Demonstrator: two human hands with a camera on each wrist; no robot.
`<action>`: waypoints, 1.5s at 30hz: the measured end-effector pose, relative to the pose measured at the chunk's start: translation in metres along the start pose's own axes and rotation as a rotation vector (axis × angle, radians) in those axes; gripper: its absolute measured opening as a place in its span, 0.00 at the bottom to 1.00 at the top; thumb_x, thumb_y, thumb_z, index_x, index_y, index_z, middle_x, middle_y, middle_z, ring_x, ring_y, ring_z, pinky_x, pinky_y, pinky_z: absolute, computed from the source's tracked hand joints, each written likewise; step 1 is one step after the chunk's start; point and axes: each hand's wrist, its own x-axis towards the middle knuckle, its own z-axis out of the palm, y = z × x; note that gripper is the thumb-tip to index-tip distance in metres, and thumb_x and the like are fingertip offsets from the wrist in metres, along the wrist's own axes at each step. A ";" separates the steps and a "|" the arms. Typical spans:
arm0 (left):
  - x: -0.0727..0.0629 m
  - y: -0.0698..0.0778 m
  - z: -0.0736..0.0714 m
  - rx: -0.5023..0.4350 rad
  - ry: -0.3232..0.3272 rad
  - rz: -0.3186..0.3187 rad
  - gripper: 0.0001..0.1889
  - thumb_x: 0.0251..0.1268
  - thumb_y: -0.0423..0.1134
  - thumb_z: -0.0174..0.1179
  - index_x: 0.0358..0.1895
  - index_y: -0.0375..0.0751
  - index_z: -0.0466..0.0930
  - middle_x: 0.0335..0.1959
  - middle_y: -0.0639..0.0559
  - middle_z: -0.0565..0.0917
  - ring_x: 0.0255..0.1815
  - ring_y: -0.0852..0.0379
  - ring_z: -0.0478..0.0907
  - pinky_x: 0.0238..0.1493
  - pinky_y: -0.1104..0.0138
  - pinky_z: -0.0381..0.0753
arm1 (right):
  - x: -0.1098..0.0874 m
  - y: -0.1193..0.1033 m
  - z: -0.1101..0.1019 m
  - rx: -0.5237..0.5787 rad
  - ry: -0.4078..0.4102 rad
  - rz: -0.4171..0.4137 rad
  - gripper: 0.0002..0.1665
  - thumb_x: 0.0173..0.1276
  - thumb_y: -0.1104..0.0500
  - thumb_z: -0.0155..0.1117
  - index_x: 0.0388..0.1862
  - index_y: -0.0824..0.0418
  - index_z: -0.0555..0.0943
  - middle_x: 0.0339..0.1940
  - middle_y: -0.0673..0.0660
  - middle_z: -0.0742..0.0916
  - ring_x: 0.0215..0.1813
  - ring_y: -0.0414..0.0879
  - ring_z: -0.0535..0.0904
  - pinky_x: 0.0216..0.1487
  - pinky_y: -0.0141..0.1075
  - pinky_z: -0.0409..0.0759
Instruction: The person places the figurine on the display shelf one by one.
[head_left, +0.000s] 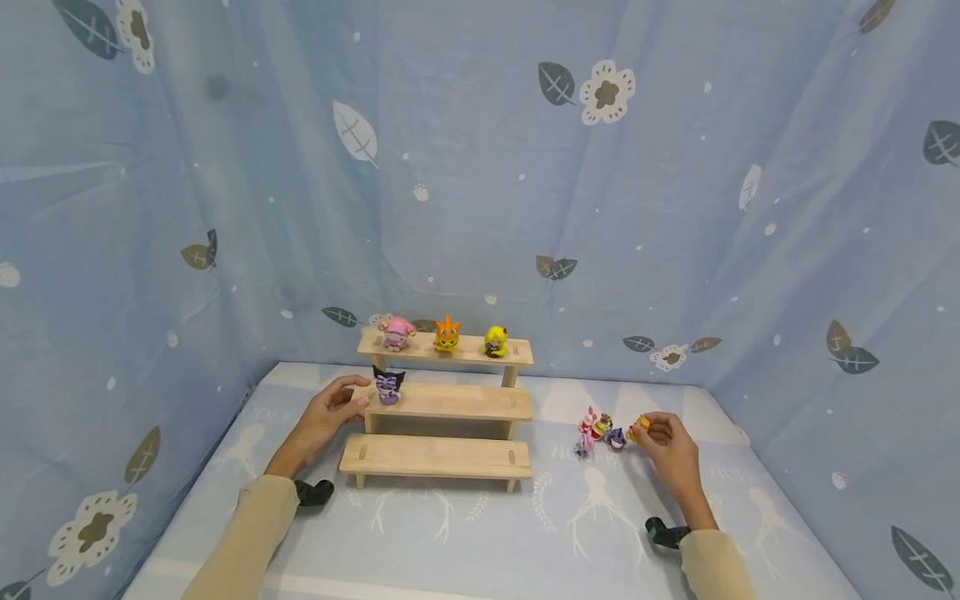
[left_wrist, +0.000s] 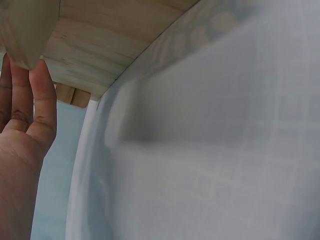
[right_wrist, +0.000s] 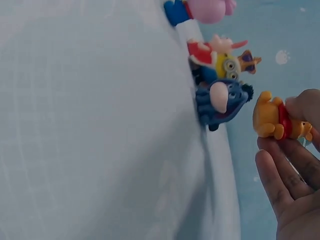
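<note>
My right hand [head_left: 671,450] pinches a yellow Winnie the Pooh figurine [right_wrist: 272,120] with a red shirt, tilted on its side in the right wrist view. Just left of it on the cloth stand a blue donkey figurine [right_wrist: 220,102], a crowned minion figurine [right_wrist: 227,65] and pink figurines [head_left: 586,437]. At the left end of a three-tier wooden stand [head_left: 450,402], my left hand [head_left: 322,421] holds the middle board's edge between thumb and fingers. Right beside those fingers, a purple figurine with a black hood [head_left: 388,387] stands on that board.
On the top tier stand a pink figurine [head_left: 396,332], an orange-and-yellow one [head_left: 447,335] and a yellow-haired one [head_left: 495,341]. The bottom tier [head_left: 435,456] is bare wood. Patterned blue curtains [head_left: 480,167] surround the cloth-covered table [head_left: 480,542] behind and at both sides.
</note>
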 end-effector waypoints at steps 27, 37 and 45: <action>0.000 -0.005 0.002 -0.001 0.029 -0.026 0.28 0.73 0.50 0.66 0.70 0.45 0.71 0.56 0.39 0.77 0.49 0.50 0.80 0.56 0.44 0.82 | -0.008 -0.065 0.019 0.153 -0.080 -0.164 0.26 0.70 0.51 0.74 0.61 0.59 0.80 0.53 0.59 0.87 0.52 0.43 0.83 0.50 0.20 0.79; 0.000 0.002 -0.001 0.001 0.009 -0.004 0.27 0.74 0.48 0.65 0.70 0.45 0.71 0.60 0.39 0.76 0.51 0.51 0.80 0.57 0.43 0.81 | -0.012 -0.078 0.033 0.195 -0.106 -0.249 0.24 0.67 0.55 0.76 0.58 0.59 0.81 0.51 0.58 0.87 0.51 0.45 0.84 0.50 0.25 0.82; -0.001 0.002 0.001 -0.008 0.006 -0.011 0.26 0.75 0.47 0.64 0.70 0.45 0.71 0.56 0.41 0.77 0.49 0.51 0.80 0.56 0.43 0.81 | -0.014 -0.091 0.042 0.225 -0.118 -0.280 0.25 0.65 0.55 0.78 0.58 0.60 0.81 0.47 0.56 0.87 0.48 0.43 0.84 0.48 0.29 0.83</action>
